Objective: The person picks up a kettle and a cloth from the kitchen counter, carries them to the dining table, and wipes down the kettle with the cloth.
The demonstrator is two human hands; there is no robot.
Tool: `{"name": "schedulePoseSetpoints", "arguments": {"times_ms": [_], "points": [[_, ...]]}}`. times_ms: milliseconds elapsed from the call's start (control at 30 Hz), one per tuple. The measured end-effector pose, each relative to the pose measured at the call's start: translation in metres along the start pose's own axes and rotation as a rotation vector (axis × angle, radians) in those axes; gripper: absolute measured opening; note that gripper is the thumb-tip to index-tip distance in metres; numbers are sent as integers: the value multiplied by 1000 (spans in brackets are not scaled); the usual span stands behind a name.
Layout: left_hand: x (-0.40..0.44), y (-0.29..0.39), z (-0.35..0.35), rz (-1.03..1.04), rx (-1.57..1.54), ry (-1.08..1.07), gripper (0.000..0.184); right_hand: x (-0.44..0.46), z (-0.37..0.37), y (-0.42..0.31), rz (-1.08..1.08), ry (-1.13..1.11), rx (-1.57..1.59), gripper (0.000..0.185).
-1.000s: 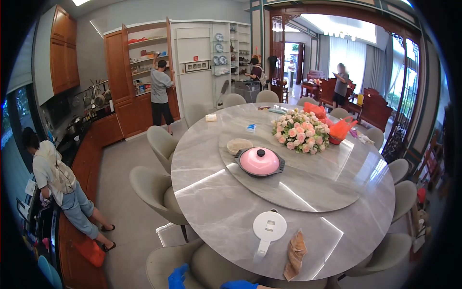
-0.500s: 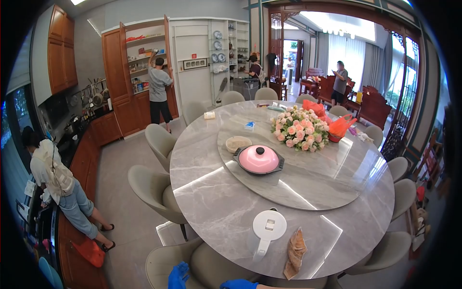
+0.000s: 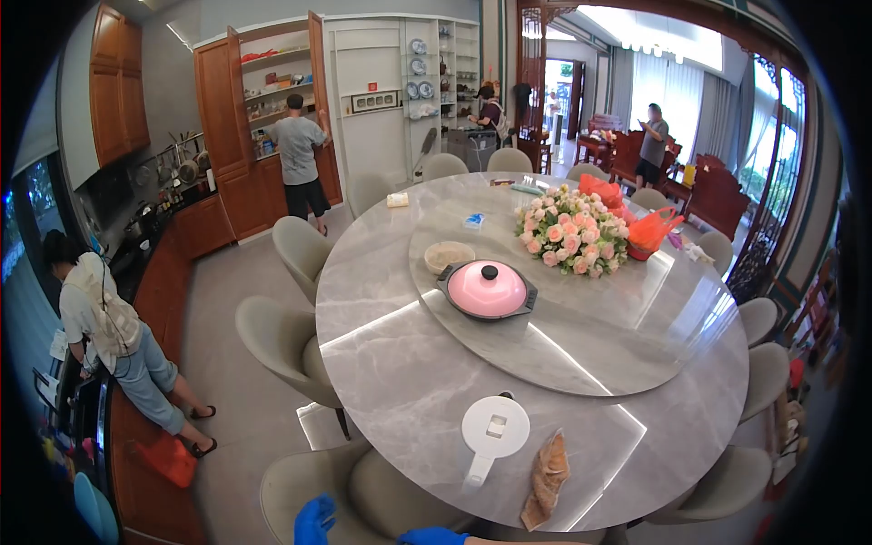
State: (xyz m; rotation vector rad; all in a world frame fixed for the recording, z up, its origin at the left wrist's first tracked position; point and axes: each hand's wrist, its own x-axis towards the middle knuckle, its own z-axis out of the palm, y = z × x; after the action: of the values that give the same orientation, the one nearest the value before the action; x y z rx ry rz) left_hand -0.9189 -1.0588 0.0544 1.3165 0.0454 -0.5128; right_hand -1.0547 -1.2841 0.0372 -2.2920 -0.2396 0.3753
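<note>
My left hand, in a blue glove, is at the bottom edge in front of a grey chair. Its thumb stands apart from the fingers and nothing shows in it. Farther right, my right hand wears the same kind of glove; the frame edge cuts it off and hides most of its fingers. Beyond it on the round marble table stands a white round-lidded vessel with its handle towards me. A crumpled brown cloth-like piece lies beside that vessel. Neither hand touches these things.
The turntable carries a pink-lidded pan, a pale bowl, flowers and a red plastic bag. Chairs ring the table. One person leans over the left counter; another faces the open cupboard; two others stand farther back.
Both my hands have shifted slightly left in the view. The person at the cupboard has lowered a raised arm. The things on the table stay where they were.
</note>
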Motion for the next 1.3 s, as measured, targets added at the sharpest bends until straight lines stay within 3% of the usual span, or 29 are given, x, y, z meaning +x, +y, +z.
{"name": "schedulePoseSetpoints", "arguments": {"times_ms": [67,133,433,667,867,1300], "points": [[-3,0,3,-90,-53,13,41,-2,0,2,-11,5,29,29],[-12,12,26,-156,133,79,42,-4,-7,1,1,-21,68,29],[-14,5,49,-215,219,55,45,-19,-26,13,25,-67,61,31],[-10,3,56,-232,229,6,44,-26,-18,35,-14,56,20,29],[-13,21,78,-265,255,8,41,-26,-12,42,46,22,28,31],[13,1,75,-154,141,-126,36,-31,-8,53,106,127,84,34]]}}
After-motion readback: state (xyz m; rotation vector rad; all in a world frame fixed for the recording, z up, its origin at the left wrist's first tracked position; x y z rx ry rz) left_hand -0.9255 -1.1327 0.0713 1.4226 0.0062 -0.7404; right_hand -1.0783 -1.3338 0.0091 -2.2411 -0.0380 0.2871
